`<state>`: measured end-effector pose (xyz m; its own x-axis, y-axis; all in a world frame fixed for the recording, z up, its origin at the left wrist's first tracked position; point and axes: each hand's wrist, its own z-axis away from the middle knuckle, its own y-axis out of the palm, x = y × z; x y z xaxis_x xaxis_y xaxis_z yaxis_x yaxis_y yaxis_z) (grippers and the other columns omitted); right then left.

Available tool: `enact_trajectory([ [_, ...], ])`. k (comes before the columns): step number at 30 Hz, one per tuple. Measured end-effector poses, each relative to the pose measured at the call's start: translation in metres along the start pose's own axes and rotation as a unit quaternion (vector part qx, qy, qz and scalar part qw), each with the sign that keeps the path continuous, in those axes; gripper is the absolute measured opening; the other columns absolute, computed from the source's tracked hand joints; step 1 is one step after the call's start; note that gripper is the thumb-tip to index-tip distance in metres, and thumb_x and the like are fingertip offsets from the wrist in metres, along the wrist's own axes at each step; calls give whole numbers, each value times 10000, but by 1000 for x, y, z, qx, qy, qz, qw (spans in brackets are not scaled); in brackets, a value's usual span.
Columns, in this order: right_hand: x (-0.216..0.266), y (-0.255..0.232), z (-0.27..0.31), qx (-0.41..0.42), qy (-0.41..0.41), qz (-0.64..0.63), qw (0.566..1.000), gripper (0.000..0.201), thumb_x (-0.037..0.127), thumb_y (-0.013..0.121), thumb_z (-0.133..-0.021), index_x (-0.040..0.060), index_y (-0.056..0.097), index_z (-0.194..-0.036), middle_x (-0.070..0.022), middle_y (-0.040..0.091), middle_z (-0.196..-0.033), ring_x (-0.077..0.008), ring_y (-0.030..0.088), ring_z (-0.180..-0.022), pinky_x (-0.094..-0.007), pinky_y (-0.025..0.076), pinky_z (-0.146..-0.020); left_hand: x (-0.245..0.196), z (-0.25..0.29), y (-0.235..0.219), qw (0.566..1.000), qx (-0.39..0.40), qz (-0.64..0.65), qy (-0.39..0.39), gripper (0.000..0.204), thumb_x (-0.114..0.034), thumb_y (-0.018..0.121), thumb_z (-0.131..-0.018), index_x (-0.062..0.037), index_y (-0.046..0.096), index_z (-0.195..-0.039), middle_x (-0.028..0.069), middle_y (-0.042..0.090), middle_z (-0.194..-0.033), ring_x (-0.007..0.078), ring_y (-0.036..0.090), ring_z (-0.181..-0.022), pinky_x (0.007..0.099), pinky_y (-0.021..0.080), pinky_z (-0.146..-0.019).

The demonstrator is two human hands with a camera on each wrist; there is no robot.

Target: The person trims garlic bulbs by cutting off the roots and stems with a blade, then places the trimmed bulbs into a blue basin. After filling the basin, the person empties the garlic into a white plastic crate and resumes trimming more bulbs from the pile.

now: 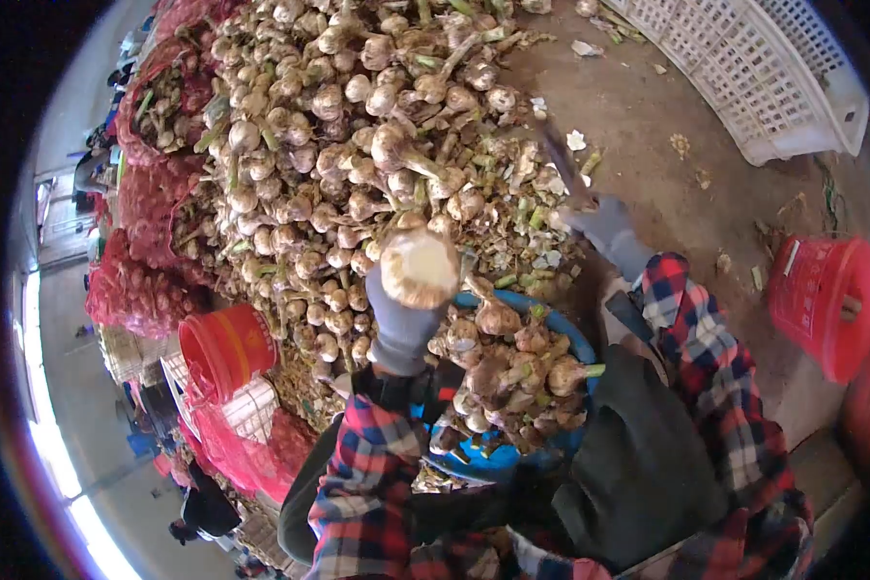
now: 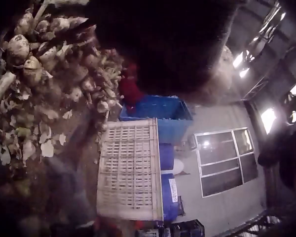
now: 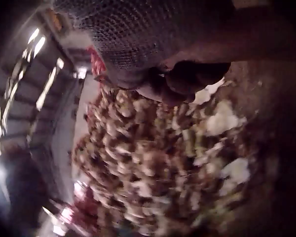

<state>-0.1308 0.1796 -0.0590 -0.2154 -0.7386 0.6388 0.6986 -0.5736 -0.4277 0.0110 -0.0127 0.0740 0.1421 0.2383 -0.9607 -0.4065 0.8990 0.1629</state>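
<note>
In the head view a gloved left hand (image 1: 401, 329) grips a large garlic bulb (image 1: 420, 269), its pale, flat face up, above the rim of a blue basin (image 1: 575, 333). Heaped in the basin are garlic bulbs (image 1: 498, 314) with short stems. To the right, the gloved right hand (image 1: 614, 237) holds a long, dark tool (image 1: 559, 159) pointing away over the floor. The right wrist view shows the knitted glove of the right hand (image 3: 143, 39) curled round a blurred handle. A dark shape covers the top of the left wrist view, hiding the bulb.
A large garlic pile (image 1: 329, 126) lies ahead, with cut stems and skins (image 1: 532, 213) at its right edge. Red buckets stand at left (image 1: 227, 348) and right (image 1: 822, 300). A white crate (image 1: 735, 77) is at top right. Filled red net sacks (image 1: 145, 290) line the left.
</note>
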Motion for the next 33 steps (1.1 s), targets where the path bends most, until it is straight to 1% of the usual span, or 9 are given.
enact_trajectory([
  [8, 80, -20, 50, 168, -102, -552, 810, 247, 235, 569, -725, 13, 575, -833, -21, 572, -762, -81, 523, -716, -209, 412, -653, 9, -30, 32, 799, -139, -544, 218, 452, -183, 582, -693, 4, 406, -1065, 148, 463, -1005, 259, 473, -908, 321, 395, -772],
  [10, 84, -26, 51, 102, -182, -403, 891, 320, 273, 601, -688, 12, 573, -870, -17, 571, -761, -82, 522, -710, -212, 415, -652, 16, -27, 32, 979, -122, -60, -149, 452, -228, 584, -721, 6, 408, -1065, 128, 445, -1057, 198, 440, -966, 297, 386, -795],
  [16, 96, -33, 51, 122, -211, -69, 967, 394, 310, 594, -622, 101, 554, -954, -91, 581, -729, -155, 550, -719, -272, 438, -675, 28, -25, 29, 992, 23, -5, -126, 262, -125, 498, -769, -1, 466, -997, 94, 544, -896, 188, 539, -789, 257, 437, -664],
  [18, 90, -37, 40, 42, -269, 182, 945, 384, 306, 527, -638, 97, 548, -961, -146, 579, -795, -250, 551, -781, -340, 433, -722, 31, -30, 2, 873, 183, -415, 177, 189, -88, 489, -762, -8, 510, -932, 74, 557, -877, 171, 544, -749, 256, 435, -655],
  [20, 60, -38, 13, 96, -188, 344, 915, 400, 307, 493, -644, 72, 543, -964, -167, 558, -885, -301, 530, -838, -360, 409, -770, -12, -13, 22, 970, 100, -222, -23, 145, -125, 521, -737, -20, 564, -827, 69, 548, -861, 140, 523, -733, 237, 418, -670],
  [22, 33, -44, 5, 131, -157, 417, 886, 408, 309, 495, -643, 61, 540, -964, -164, 553, -908, -298, 529, -848, -353, 406, -776, -33, -7, 12, 897, 245, -275, -244, 217, -141, 566, -705, -4, 545, -871, 67, 552, -850, 125, 520, -755, 239, 421, -665],
  [26, 10, -34, 20, 79, -4, 291, 953, 398, 296, 484, -645, 36, 541, -941, -179, 534, -954, -294, 515, -891, -352, 396, -785, -43, -28, 9, 800, 352, -486, -15, 325, -95, 568, -666, -81, 506, -985, 107, 480, -1018, 240, 477, -920, 318, 406, -764],
  [30, 7, -12, 9, 95, -4, 247, 964, 398, 281, 486, -634, 35, 541, -942, -185, 528, -970, -295, 499, -923, -349, 389, -793, -22, -127, -18, 442, 139, -850, 250, 479, -114, 589, -574, -150, 458, -1034, 97, 360, -1129, 315, 399, -1000, 368, 373, -804],
  [33, 8, -11, 15, 49, -26, 223, 973, 400, 288, 488, -632, 48, 541, -947, -170, 537, -957, -302, 505, -905, -350, 393, -792, -1, -163, -38, 472, 105, -850, 211, 362, -198, 635, -571, -176, 536, -919, 51, 396, -1095, 250, 357, -1055, 406, 304, -854],
])
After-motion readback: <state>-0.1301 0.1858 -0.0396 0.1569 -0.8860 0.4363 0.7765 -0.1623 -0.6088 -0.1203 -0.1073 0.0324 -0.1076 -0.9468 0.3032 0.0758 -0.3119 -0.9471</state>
